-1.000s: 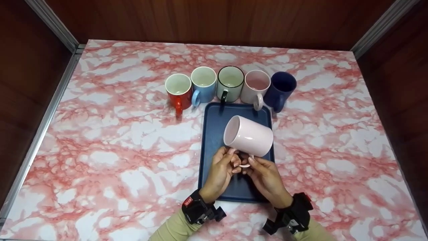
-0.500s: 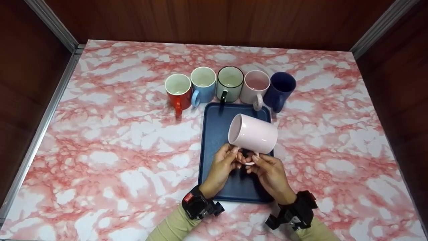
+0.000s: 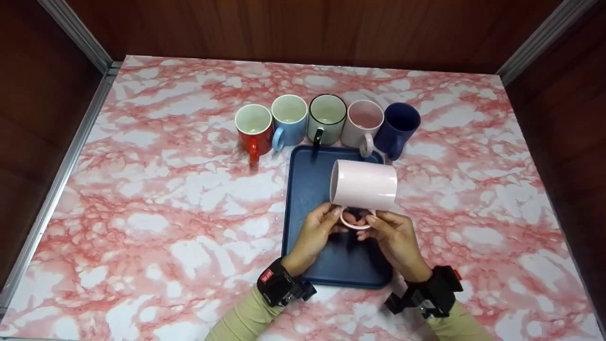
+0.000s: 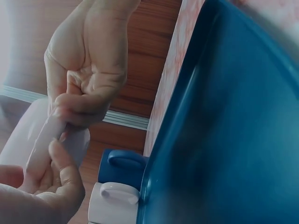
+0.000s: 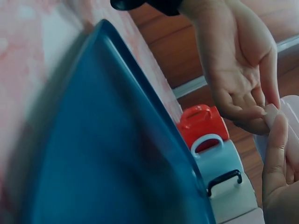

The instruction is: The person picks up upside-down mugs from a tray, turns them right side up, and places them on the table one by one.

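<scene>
A pale pink mug (image 3: 363,183) is held on its side above the tray, its mouth to the left and its handle toward the person. My left hand (image 3: 312,235) pinches the handle near the mouth end. At the handle's other end, my right hand (image 3: 400,241) pinches it between thumb and fingers. Fingertips of both hands show through the handle loop in the head view. Both wrist views show the two hands at the handle, with the mug body partly hidden. Beneath lies a dark blue rectangular tray (image 3: 303,184).
A row of upright mugs stands behind the tray: red (image 3: 255,137), light blue (image 3: 291,130), white with black rim and handle (image 3: 326,130), pale pink (image 3: 357,135) and dark blue (image 3: 397,132). The table (image 3: 142,222) has a red-and-white marbled top. Wooden panels (image 3: 303,28) enclose it.
The held mug has shifted to the right and turned more level, its mouth now seen nearly edge-on and its handle loop more visible. My right hand moved right with it; the standing mugs stayed put.
</scene>
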Action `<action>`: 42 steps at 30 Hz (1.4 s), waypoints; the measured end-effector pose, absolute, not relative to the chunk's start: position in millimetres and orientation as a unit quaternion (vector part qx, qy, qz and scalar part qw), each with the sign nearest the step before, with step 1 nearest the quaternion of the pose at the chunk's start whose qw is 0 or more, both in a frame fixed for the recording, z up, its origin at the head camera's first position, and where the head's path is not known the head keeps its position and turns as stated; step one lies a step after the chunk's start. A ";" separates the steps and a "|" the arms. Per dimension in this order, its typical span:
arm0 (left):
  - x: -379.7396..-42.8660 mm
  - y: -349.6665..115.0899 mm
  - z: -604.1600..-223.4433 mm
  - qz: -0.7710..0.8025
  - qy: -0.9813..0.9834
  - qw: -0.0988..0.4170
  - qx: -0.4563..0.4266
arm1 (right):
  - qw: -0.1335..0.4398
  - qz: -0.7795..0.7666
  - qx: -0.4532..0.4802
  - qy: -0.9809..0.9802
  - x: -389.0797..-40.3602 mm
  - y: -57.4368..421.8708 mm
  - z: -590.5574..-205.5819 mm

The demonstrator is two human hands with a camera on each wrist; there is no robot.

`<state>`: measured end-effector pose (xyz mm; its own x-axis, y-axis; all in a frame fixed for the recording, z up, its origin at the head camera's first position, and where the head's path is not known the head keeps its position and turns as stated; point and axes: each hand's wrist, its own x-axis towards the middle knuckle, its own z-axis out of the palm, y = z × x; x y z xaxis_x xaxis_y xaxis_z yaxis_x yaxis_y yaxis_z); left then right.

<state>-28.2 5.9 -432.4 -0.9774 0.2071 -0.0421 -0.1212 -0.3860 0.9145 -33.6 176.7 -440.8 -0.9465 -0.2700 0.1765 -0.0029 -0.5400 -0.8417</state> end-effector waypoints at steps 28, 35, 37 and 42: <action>-52.1 -36.1 -431.5 0.741 0.670 0.012 0.047 | -0.027 -0.711 -0.065 0.700 -64.4 269.7 -445.1; -54.7 -46.3 -433.8 0.728 0.686 0.006 0.023 | -0.032 -0.732 -0.027 0.680 -69.9 287.8 -445.3; -55.3 -48.7 -434.6 0.729 0.685 0.009 0.014 | -0.029 -0.744 -0.028 0.667 -78.4 303.6 -461.2; -55.8 -55.2 -435.7 0.724 0.689 0.001 0.000 | -0.034 -0.750 -0.004 0.661 -102.9 341.9 -493.7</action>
